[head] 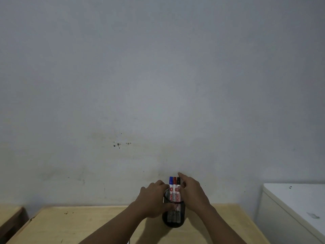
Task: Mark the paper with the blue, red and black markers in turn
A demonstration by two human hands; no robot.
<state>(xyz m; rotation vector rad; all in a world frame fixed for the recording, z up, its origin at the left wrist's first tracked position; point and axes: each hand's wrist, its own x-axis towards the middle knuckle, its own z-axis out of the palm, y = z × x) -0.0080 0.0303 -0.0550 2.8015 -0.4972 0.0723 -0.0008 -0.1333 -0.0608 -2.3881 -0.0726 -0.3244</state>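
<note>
A black mesh pen holder stands on the wooden table near the wall. Three markers stand upright in it side by side: the blue marker, the red marker and the black marker. My left hand wraps the holder's left side, thumb across its front rim. My right hand is against the right side of the markers, index finger reaching behind the black marker's cap and thumb at its front. No paper is in view.
A plain grey wall fills most of the view right behind the holder. A white cabinet stands to the right of the table. The corner of another wooden piece shows at far left.
</note>
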